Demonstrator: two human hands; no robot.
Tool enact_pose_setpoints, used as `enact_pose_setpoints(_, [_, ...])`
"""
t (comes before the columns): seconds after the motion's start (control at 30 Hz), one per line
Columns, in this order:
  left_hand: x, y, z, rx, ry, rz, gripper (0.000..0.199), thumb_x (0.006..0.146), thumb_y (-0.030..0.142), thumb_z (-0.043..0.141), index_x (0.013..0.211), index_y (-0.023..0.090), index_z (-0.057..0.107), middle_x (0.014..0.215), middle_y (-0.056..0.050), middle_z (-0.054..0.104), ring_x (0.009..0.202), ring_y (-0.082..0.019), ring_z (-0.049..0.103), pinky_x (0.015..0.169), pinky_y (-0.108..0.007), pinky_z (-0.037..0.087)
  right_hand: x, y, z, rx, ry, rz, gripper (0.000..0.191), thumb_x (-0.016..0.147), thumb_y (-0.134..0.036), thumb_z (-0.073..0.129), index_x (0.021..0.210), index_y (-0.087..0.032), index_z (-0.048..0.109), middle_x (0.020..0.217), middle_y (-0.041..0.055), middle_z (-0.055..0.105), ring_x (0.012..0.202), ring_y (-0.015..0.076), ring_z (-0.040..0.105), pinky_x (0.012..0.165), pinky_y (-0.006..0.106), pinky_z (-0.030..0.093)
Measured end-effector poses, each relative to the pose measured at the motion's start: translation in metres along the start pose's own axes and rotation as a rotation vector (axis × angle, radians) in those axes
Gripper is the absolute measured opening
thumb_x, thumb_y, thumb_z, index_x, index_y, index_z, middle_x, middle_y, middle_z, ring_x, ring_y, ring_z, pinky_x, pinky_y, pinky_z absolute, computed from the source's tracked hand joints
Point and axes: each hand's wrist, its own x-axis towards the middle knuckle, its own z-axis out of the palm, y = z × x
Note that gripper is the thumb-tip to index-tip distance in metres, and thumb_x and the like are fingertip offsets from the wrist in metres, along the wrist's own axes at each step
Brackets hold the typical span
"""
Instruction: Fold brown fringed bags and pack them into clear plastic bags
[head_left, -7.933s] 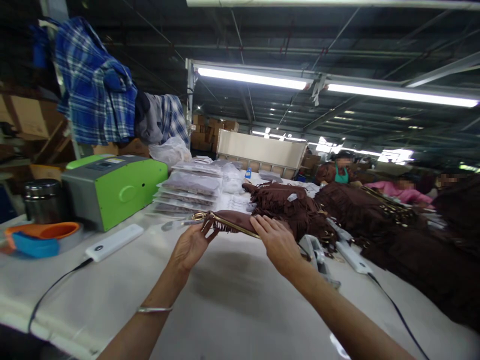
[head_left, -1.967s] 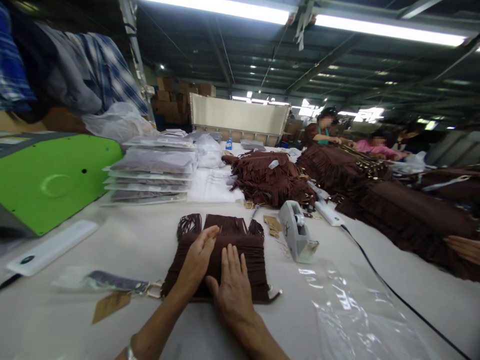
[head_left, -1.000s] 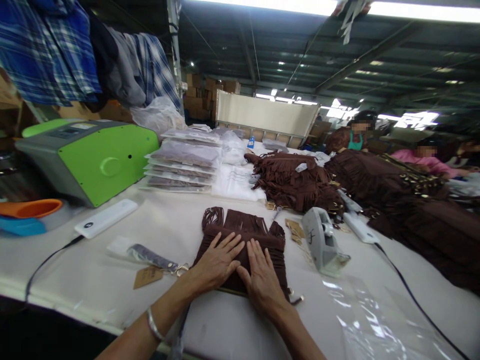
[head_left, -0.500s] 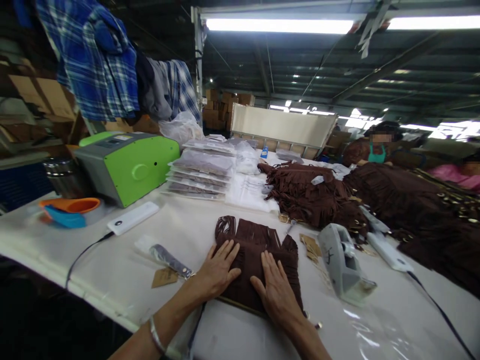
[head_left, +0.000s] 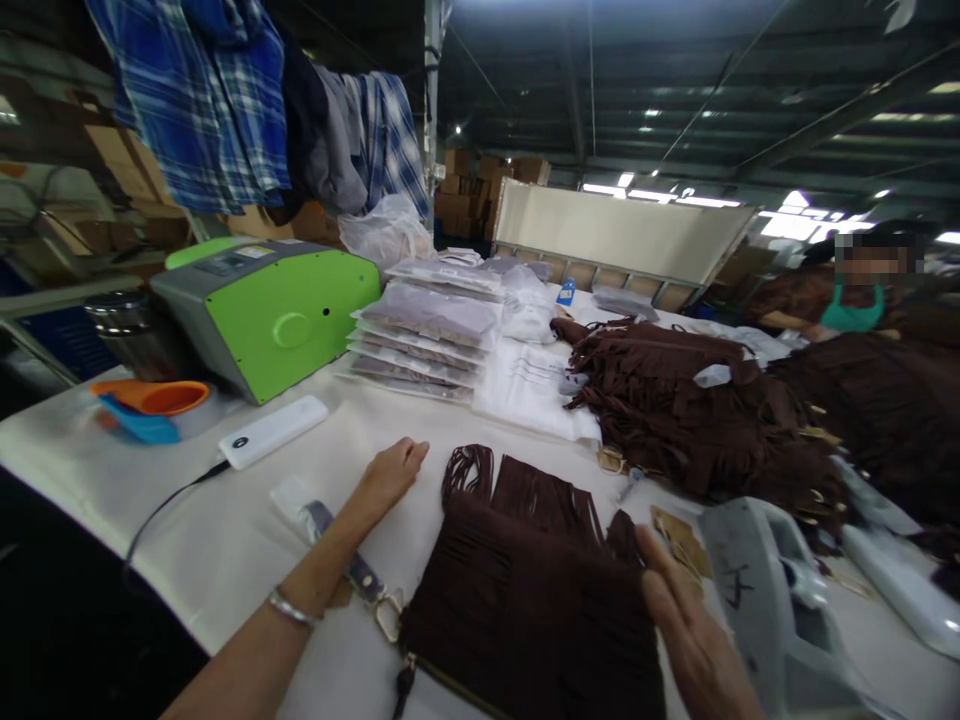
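Note:
A dark brown fringed bag lies flat on the white table, its fringe pointing away from me. My left hand hovers left of the fringe with its fingers curled together; nothing shows in it. At the bag's right edge is my right hand, fingers extended, beside or touching the fabric. A grey strap with a gold ring lies under my left forearm, part of it in clear plastic. Brown tags rest beyond my right hand.
A grey tape dispenser stands at the right. Behind are piled brown fringed bags, packed stacks and a green machine. A white device with a cable lies left. A person in a teal apron is across the table.
My left hand has lifted off the bag, moved up and left, and closed. The right hand has slid to the bag's right edge. The bag appears larger and nearer, as the view has shifted.

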Motion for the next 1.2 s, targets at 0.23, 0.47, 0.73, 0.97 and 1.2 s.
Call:
enact_pose_setpoints(0.23, [0.055, 0.020, 0.023, 0.036, -0.099, 0.158, 0.032, 0.090, 0.040, 0.042, 0.095, 0.018, 0.064, 0.100, -0.009, 0.067, 0.095, -0.023, 0.062, 0.084, -0.031, 0.044, 0.063, 0.035, -0.045, 0.072, 0.032, 0.293, 0.063, 0.072, -0.066, 0.055, 0.113, -0.020, 0.069, 0.120, 0.0129, 0.069, 0.116, 0.0350, 0.060, 0.099, 0.048, 0.046])
enact_pose_setpoints(0.47, [0.084, 0.047, 0.029, 0.136, -0.281, 0.297, 0.027, 0.087, 0.040, 0.050, 0.083, 0.019, 0.065, 0.081, -0.004, 0.066, 0.072, -0.019, 0.060, 0.063, -0.027, 0.040, 0.140, -0.016, 0.018, -0.106, -0.321, -0.037, 0.042, 0.082, -0.048, 0.054, 0.108, -0.020, 0.071, 0.112, 0.0108, 0.072, 0.102, 0.0275, 0.066, 0.093, 0.040, 0.048])
enact_pose_setpoints(0.73, [0.089, 0.045, 0.038, 0.227, -0.312, 0.375, 0.011, 0.083, 0.031, 0.061, 0.088, 0.022, 0.057, 0.086, 0.000, 0.062, 0.081, -0.020, 0.058, 0.067, -0.026, 0.039, 0.183, -0.091, 0.109, -0.112, -0.552, -0.271, 0.034, 0.078, -0.032, 0.065, 0.106, -0.015, 0.071, 0.098, 0.0087, 0.073, 0.087, 0.0210, 0.065, 0.077, 0.030, 0.047])
enact_pose_setpoints(0.97, [0.090, 0.041, 0.035, 0.172, -0.313, 0.402, 0.011, 0.090, 0.030, 0.049, 0.085, 0.021, 0.053, 0.082, 0.000, 0.059, 0.077, -0.018, 0.056, 0.066, -0.026, 0.039, 0.189, -0.113, 0.153, -0.060, -0.610, -0.267, 0.032, 0.063, -0.028, 0.078, 0.093, -0.019, 0.073, 0.087, 0.0034, 0.068, 0.078, 0.0177, 0.059, 0.068, 0.027, 0.042])
enact_pose_setpoints(1.2, [0.064, 0.057, 0.004, 0.072, -0.280, 0.451, 0.011, 0.094, 0.034, 0.046, 0.093, 0.024, 0.047, 0.072, 0.004, 0.056, 0.067, -0.016, 0.054, 0.060, -0.026, 0.034, 0.173, -0.120, 0.128, 0.135, -0.723, -0.215, 0.015, 0.073, -0.027, 0.070, 0.084, -0.018, 0.067, 0.070, -0.0028, 0.066, 0.065, 0.0122, 0.058, 0.058, 0.021, 0.041])
